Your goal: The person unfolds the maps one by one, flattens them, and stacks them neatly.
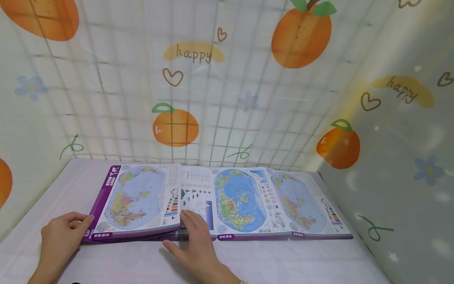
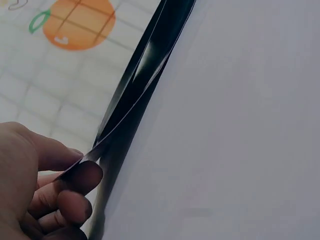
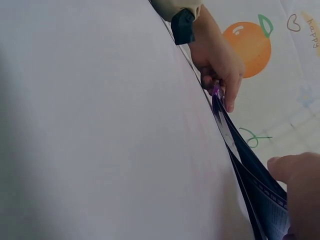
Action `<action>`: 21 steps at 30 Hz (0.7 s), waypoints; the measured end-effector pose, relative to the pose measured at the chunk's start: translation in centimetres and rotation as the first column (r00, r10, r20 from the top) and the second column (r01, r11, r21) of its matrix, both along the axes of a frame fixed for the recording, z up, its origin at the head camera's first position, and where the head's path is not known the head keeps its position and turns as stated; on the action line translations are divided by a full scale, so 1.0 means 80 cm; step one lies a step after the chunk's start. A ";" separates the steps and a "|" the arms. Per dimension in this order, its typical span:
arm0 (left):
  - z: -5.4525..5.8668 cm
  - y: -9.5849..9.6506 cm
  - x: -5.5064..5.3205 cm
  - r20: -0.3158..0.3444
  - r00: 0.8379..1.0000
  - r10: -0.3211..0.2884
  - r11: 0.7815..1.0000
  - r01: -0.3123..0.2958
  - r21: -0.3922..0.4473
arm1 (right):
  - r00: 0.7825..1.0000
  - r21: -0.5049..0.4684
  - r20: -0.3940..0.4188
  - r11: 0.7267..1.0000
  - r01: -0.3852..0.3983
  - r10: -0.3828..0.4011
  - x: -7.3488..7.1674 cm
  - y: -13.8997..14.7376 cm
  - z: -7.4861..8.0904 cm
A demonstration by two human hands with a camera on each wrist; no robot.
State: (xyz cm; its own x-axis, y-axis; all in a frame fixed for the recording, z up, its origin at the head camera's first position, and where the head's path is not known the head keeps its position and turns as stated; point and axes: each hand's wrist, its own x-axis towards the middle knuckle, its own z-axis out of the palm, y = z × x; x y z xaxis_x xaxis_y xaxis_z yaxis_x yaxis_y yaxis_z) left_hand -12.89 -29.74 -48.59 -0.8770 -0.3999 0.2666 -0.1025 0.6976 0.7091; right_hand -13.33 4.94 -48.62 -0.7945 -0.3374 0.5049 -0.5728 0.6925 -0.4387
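Observation:
A fold-out world map [image 1: 241,201] with purple edging lies across the table, several panels spread to the right. At its left end a panel with a pale political map [image 1: 138,197] lies over the others, its front edge slightly raised. My left hand [image 1: 64,236] pinches the purple lower-left corner, with the thumb above and curled fingers [image 2: 75,205] below in the left wrist view. My right hand [image 1: 200,244] is at that panel's right edge, fingers extended over it and thumb spread to the left. The right wrist view catches only part of this hand [image 3: 305,192].
A white cloth-like surface [image 1: 142,264] covers the table. Behind it hangs a pale curtain [image 1: 213,86] printed with oranges, hearts and "happy", in front of a wire grid. Another printed sheet [image 1: 397,189] closes the right side.

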 end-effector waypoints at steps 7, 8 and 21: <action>-0.005 0.015 -0.002 -0.019 0.999 -0.041 0.999 0.041 -0.022 | 0.996 0.025 0.082 1.000 0.016 -0.018 0.002 0.022 0.002; -0.005 0.018 -0.002 -0.015 0.999 -0.052 0.998 0.051 -0.021 | 0.995 0.026 0.101 0.999 0.019 -0.022 0.003 0.026 0.002; -0.001 0.042 0.000 -0.010 0.994 -0.107 0.994 0.107 0.012 | 0.990 0.054 0.141 0.998 0.012 -0.019 0.009 0.048 0.004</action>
State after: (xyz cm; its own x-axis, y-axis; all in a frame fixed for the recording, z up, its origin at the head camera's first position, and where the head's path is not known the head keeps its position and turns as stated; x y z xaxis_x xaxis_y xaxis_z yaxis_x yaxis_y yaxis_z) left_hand -12.89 -26.36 -48.64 -0.9125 -0.3069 0.2704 -0.0212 0.6956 0.7181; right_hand -12.61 8.80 -48.32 -0.8619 -0.3478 0.3691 -0.4969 0.7249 -0.4771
